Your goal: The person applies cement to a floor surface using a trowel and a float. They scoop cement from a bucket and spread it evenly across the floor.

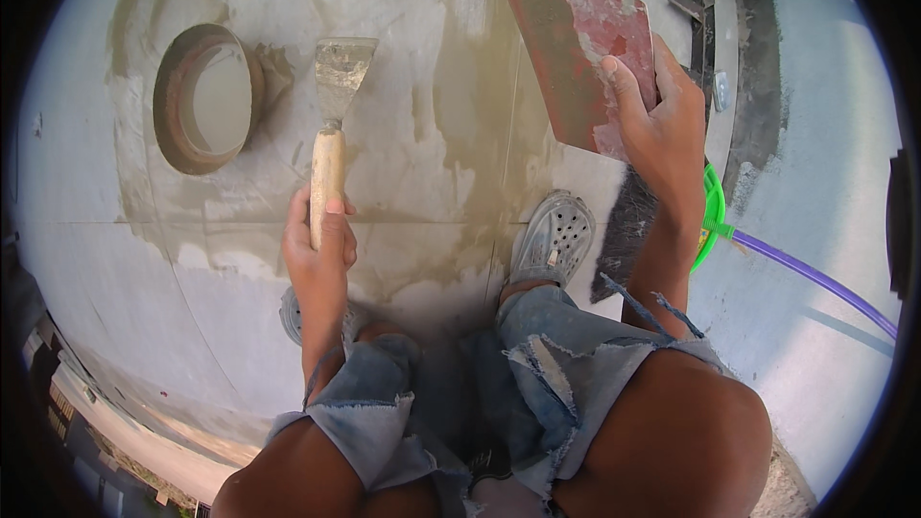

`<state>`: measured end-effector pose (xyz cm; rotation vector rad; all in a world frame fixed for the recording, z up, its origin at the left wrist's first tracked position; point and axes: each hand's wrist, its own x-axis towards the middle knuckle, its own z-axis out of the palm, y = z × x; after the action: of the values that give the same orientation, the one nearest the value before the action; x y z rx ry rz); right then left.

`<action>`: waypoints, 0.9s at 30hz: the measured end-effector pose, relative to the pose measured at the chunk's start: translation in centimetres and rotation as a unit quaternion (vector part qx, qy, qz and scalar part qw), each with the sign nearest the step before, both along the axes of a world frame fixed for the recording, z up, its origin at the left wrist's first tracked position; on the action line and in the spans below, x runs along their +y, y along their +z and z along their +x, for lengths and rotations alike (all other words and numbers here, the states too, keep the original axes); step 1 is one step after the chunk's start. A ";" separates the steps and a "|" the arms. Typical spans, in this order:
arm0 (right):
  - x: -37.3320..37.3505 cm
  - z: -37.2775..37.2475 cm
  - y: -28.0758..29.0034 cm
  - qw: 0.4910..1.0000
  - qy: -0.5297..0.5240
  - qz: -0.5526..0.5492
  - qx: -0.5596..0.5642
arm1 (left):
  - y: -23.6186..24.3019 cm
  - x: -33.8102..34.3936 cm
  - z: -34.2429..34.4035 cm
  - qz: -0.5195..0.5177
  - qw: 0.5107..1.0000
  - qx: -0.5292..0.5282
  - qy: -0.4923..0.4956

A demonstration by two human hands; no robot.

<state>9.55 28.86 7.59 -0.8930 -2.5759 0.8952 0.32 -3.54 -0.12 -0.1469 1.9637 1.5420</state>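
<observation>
Pale grey floor [216,293] carries thin joint lines and brownish wet smears [470,134]. Left hand [321,249] has its fingers [298,211] wrapped round the wooden handle of a putty knife [329,149], blade pointing away from the person. Toward the floor's left edge, beside the blade, stands a round bowl [169,101] of grey slurry [223,96]. Right hand [662,125] grips a red, paste-coated sheet [576,58] by its right edge, thumb on its face, nearer the floor's right edge.

This looks like a building or renovation site. Wet, mud-coloured smears spread over the seamed grey floor [225,312], and a slurry-caked bowl [168,101] and putty knife [328,153] appear at upper left.
</observation>
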 end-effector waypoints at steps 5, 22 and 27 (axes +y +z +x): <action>-2.5 1.3 -1.7 0.993 0.019 -0.109 -0.028 | 0.1 0.5 0.0 0.026 0.999 0.018 0.026; -6.4 0.6 -4.3 0.976 0.075 0.014 -0.204 | -0.4 -0.3 -0.3 0.078 0.996 -0.019 0.033; -8.4 1.7 0.5 0.995 -0.092 -0.030 -0.036 | -1.3 0.5 -0.8 0.110 0.993 -0.029 -0.002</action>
<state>11.28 20.45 8.08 -1.1791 -2.4870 0.9050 -0.49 -2.99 -1.40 -0.0933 1.7343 1.7191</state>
